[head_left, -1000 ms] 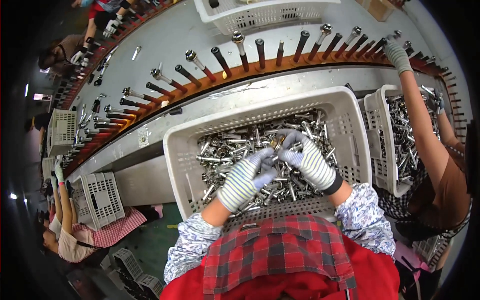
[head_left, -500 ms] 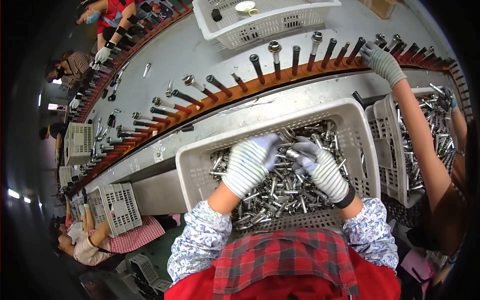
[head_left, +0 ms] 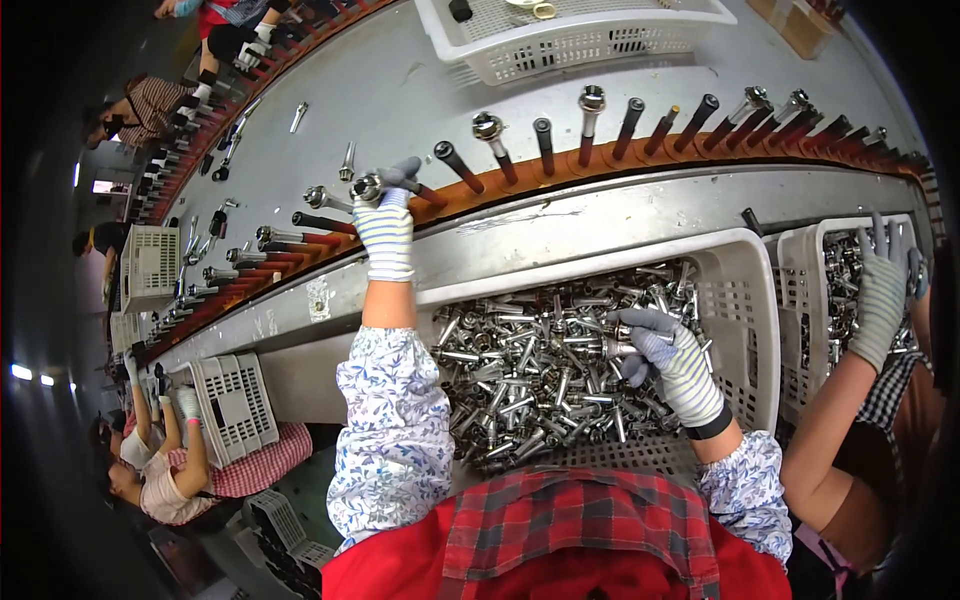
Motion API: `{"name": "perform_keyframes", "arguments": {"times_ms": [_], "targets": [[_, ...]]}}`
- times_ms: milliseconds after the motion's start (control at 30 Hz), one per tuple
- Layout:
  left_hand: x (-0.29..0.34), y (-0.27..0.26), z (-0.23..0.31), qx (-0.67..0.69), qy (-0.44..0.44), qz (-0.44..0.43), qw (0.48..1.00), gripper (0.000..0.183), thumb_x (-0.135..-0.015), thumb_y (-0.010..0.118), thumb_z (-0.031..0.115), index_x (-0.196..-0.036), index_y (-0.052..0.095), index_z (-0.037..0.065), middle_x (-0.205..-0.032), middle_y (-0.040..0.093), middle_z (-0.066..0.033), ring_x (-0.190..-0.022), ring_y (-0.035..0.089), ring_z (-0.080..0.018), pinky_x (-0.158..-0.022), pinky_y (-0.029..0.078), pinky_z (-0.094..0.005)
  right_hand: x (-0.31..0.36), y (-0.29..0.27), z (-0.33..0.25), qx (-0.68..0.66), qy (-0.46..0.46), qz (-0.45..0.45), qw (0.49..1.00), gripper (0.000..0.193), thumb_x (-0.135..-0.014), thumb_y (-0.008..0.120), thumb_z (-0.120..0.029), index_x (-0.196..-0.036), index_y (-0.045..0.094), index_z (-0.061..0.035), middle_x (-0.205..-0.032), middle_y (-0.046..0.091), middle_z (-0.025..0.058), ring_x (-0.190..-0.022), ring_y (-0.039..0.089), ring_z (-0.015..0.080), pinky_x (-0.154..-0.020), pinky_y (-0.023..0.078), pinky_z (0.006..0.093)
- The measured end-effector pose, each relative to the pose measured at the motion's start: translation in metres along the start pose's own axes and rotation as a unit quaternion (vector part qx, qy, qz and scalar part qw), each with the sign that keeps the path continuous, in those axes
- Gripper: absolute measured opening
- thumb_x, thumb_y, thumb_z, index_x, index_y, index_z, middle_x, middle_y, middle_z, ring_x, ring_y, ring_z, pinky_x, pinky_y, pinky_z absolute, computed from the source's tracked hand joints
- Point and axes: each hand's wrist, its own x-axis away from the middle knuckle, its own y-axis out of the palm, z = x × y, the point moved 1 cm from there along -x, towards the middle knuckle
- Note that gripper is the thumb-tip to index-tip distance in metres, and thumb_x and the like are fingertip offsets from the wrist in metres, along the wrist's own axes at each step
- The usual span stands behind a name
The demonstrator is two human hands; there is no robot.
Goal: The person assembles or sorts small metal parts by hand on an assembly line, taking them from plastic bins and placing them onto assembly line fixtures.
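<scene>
The left hand (head_left: 384, 230) has its grip clenched on a fitting (head_left: 367, 187) beside the orange rail (head_left: 570, 182); the right hand (head_left: 675, 365) has its grip round another fitting (head_left: 617, 343) above the crate (head_left: 735, 270) of parts (head_left: 530, 395)

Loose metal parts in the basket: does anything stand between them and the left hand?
Yes: the basket's far rim and the metal ledge lie between the left hand and the loose metal parts.

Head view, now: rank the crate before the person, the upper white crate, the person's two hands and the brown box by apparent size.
1. Crate before the person
2. Upper white crate, partly out of frame
3. Left hand and right hand: too alike to rank
4. Brown box, also cut off
</scene>
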Motion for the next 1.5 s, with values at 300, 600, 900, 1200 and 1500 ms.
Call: {"name": "perform_keyframes", "arguments": {"times_ms": [300, 600, 900, 1200, 1500], "targets": [[-0.017, -0.046, 0.014, -0.047, -0.052, 0.04, 0.997, 0.02, -0.078, 0.058, 0.002, -0.096, 0.067, -0.001, -0.088, 0.068, -0.0051, -0.079, 0.062, -0.016, -0.075, 0.048, -0.0294, 0.005, 0.008, 0.005, 0.016, 0.017, -0.013, 1.0, 0.037, -0.092, 0.055, -0.02, -0.121, 0.053, 0.0036, -0.074, 0.064, 0.0077, -0.058, 0.062, 0.0095, -0.053, 0.049, 0.0182], [0.046, -0.073, 0.0, -0.035, -0.023, 0.109, 0.993, 0.056, -0.087, 0.058, 0.016, -0.136, 0.034, 0.002, -0.121, 0.049, -0.0063, -0.11, 0.046, -0.0145, -0.096, 0.037, -0.0288, 0.014, 0.027, -0.009, -0.236, -0.078, -0.101, 0.963, 0.039, -0.091, 0.058, -0.016, -0.125, 0.049, 0.0012, -0.127, 0.053, 0.0176, -0.082, 0.065, 0.0174, -0.069, 0.057, 0.0237], [0.252, 0.079, 0.069, 0.167, -0.272, -0.262, 0.911, 0.038, -0.095, 0.05, 0.037, -0.114, 0.056, 0.004, -0.101, 0.061, -0.0054, -0.095, 0.054, -0.0163, -0.089, 0.042, -0.0316, 0.023, 0.066, 0.001, 0.146, -0.325, -0.036, 0.934, 0.027, -0.089, 0.058, -0.013, -0.115, 0.058, -0.0047, -0.128, 0.054, 0.017, -0.115, 0.055, 0.0259, -0.096, 0.043, 0.0335], [0.193, 0.064, 0.08, -0.078, -0.208, -0.286, 0.932, 0.022, -0.093, 0.056, 0.021, -0.107, 0.056, 0.003, -0.093, 0.059, -0.0035, -0.081, 0.054, -0.0105, -0.074, 0.046, -0.0279, 0.026, 0.049, -0.033, 0.556, -0.355, 0.091, 0.746, 0.038, -0.08, 0.067, -0.029, -0.105, 0.059, -0.0022, -0.084, 0.065, 0.0139, -0.068, 0.062, 0.0286, -0.061, 0.05, 0.0378], [-0.019, -0.044, 0.013, -0.051, 0.056, -0.009, 0.997, 0.022, -0.091, 0.061, 0.02, -0.104, 0.062, 0.003, -0.114, 0.063, -0.0116, -0.106, 0.059, -0.0207, -0.099, 0.04, -0.0303, -0.065, 0.014, -0.095, -0.272, -0.264, -0.127, 0.917, 0.038, -0.09, 0.06, -0.035, -0.116, 0.058, -0.0076, -0.112, 0.063, 0.013, -0.088, 0.06, 0.0163, -0.077, 0.048, 0.026]]}}
